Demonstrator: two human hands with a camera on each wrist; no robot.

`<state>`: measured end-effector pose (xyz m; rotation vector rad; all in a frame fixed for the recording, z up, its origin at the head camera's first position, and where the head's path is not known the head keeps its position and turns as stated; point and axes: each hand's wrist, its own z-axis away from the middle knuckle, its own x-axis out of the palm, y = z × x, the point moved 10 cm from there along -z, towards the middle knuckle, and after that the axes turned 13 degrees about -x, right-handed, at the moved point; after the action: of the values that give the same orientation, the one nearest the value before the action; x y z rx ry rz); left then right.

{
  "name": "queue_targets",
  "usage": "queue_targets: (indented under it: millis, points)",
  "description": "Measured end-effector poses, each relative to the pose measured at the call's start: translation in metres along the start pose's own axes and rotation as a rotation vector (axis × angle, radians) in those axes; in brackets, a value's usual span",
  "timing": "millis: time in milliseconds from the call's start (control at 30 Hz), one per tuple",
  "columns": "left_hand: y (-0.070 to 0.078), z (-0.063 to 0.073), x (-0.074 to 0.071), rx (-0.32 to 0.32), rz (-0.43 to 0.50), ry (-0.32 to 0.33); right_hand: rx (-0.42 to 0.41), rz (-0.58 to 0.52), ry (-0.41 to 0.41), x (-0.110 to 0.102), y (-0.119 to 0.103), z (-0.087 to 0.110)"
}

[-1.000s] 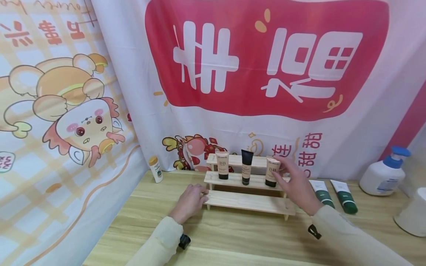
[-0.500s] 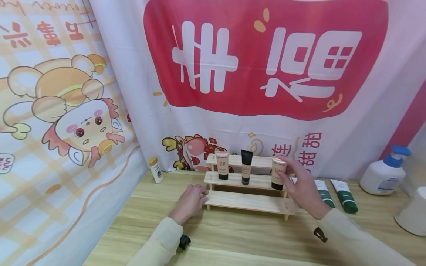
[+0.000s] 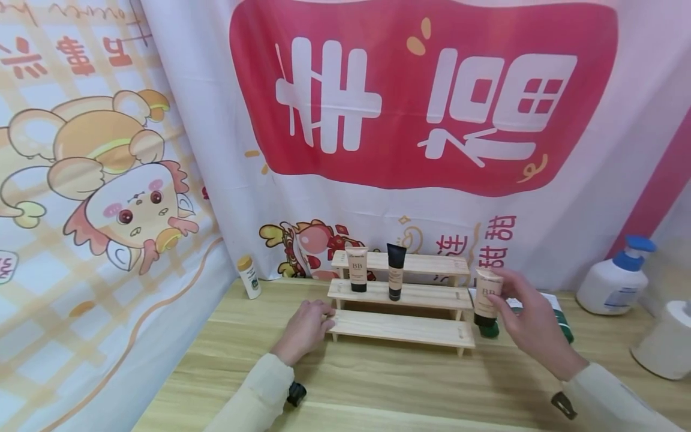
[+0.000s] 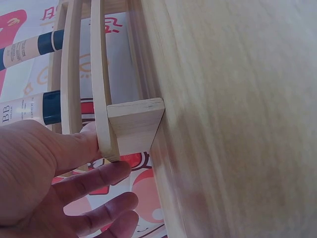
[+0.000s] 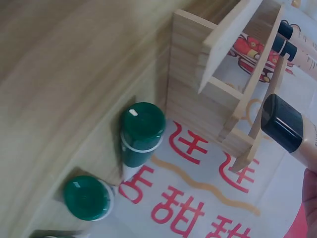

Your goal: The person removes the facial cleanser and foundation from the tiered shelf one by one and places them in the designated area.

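My right hand [image 3: 531, 321] holds a beige BB cream tube [image 3: 487, 294] upright, black cap down, off the right end of a three-tier wooden display stand [image 3: 402, 328]. The right wrist view shows that tube's black cap [image 5: 283, 121] apart from the stand, with only a bit of the hand at the edge. My left hand [image 3: 305, 330] pinches the left end of the lowest tier, thumb and index finger [image 4: 106, 173] on the board. Another BB cream tube [image 3: 358, 271] and a slim tube with a black top [image 3: 396, 273] stand on the middle tier.
Green-and-white tubes [image 5: 143, 131] lie on the table right of the stand, partly hidden by the right hand in the head view. Farther right are a pump bottle [image 3: 612, 285] and a white roll [image 3: 666, 342]. A small yellow-capped bottle [image 3: 249, 279] stands at left.
My right hand has lifted the BB cream tube from the middle tier's right end and carried it right, past the stand. The left hand stays at the stand's left end.
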<state>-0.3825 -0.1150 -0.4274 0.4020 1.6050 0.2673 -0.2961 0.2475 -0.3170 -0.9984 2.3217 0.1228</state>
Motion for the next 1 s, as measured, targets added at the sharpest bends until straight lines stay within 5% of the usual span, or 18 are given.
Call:
queue_targets:
  millis: [167, 533, 1000]
  points:
    - [0.001, 0.0, 0.0, 0.004, 0.003, -0.001, 0.016, -0.018, -0.028, -0.001, 0.006, 0.013]
    - [0.001, -0.001, 0.0, 0.001, 0.008, -0.006, 0.328, -0.103, -0.489, 0.043, 0.045, 0.068]
    - [0.0, 0.0, 0.001, 0.014, 0.002, 0.006, 0.548, -0.16, -0.724, 0.072, 0.056, 0.118]
